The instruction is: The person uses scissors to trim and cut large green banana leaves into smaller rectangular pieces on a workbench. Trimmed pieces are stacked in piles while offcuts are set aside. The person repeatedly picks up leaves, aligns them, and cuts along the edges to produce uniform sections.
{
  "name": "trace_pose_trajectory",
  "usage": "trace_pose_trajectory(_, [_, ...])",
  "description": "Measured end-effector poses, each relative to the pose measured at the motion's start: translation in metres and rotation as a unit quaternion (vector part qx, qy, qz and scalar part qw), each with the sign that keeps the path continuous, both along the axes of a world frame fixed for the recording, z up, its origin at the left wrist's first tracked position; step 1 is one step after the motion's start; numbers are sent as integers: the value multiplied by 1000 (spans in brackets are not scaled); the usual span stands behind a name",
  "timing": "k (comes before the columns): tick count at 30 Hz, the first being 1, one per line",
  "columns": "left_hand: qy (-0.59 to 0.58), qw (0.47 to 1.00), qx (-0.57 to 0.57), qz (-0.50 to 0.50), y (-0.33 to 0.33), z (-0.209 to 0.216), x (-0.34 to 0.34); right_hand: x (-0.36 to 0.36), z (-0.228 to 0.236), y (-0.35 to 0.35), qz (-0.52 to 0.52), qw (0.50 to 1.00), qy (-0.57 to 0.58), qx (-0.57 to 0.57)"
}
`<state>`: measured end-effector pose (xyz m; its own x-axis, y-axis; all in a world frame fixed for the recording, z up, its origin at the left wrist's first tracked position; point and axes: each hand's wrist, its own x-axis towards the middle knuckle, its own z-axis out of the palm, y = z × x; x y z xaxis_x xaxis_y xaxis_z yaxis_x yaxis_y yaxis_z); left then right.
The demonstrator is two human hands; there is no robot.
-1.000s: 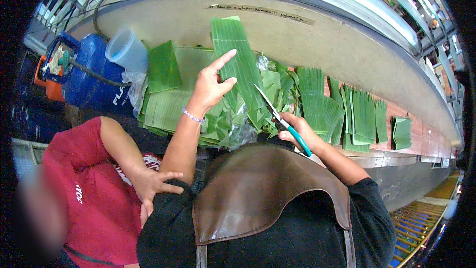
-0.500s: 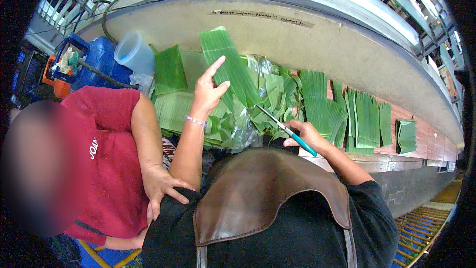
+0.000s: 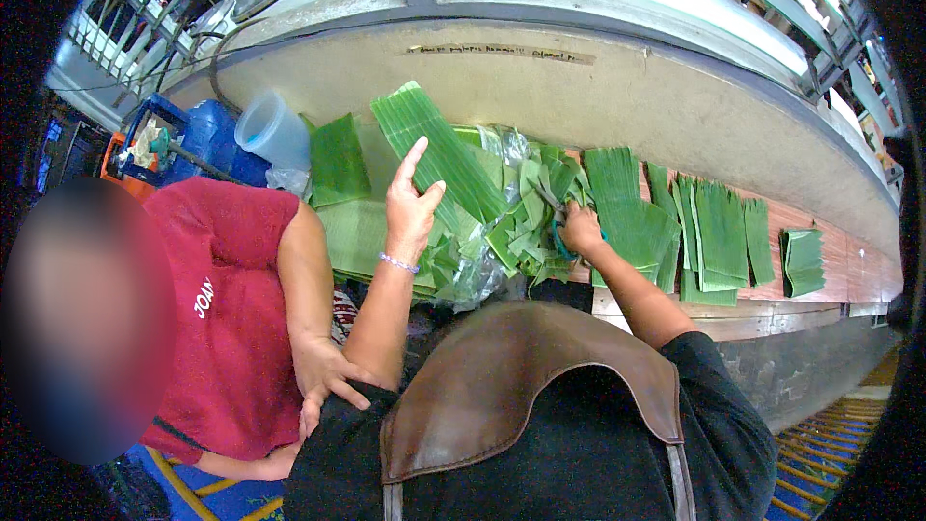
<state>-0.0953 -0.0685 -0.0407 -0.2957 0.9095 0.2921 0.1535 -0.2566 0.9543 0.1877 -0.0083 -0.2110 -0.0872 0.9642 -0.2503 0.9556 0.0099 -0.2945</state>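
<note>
My left hand (image 3: 413,217) holds a long strip of banana leaf (image 3: 439,150), its index finger and thumb showing against the green surface. The strip slants from upper left down to the right, above a heap of leaf scraps (image 3: 526,232). To the right, my right hand (image 3: 582,229) is closed around the teal handles of a pair of scissors (image 3: 546,191). Their dark blades point up and left, over the scraps and apart from the held strip. My fingers partly cover the handles.
Stacks of cut banana leaf (image 3: 716,236) lie along the reddish table (image 3: 849,275) on the right. Larger leaves (image 3: 338,159) lie at left, beside a clear plastic tub (image 3: 274,130) and a blue container (image 3: 207,140). A person in a red shirt (image 3: 231,280) touches my left sleeve.
The scissors have come away from the lower end of the leaf strip. My right hand has moved up and turned over the scraps. My left hand keeps its hold.
</note>
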Motion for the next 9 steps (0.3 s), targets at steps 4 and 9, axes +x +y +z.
trace_pose_trajectory(4, [-30,999,-6,32,-7,5,8,-2,31,4,90,995,0,-48])
trace_pose_trajectory(9, [-90,995,22,37,-9,5,12,-27,86,-1,126,870,448,-162])
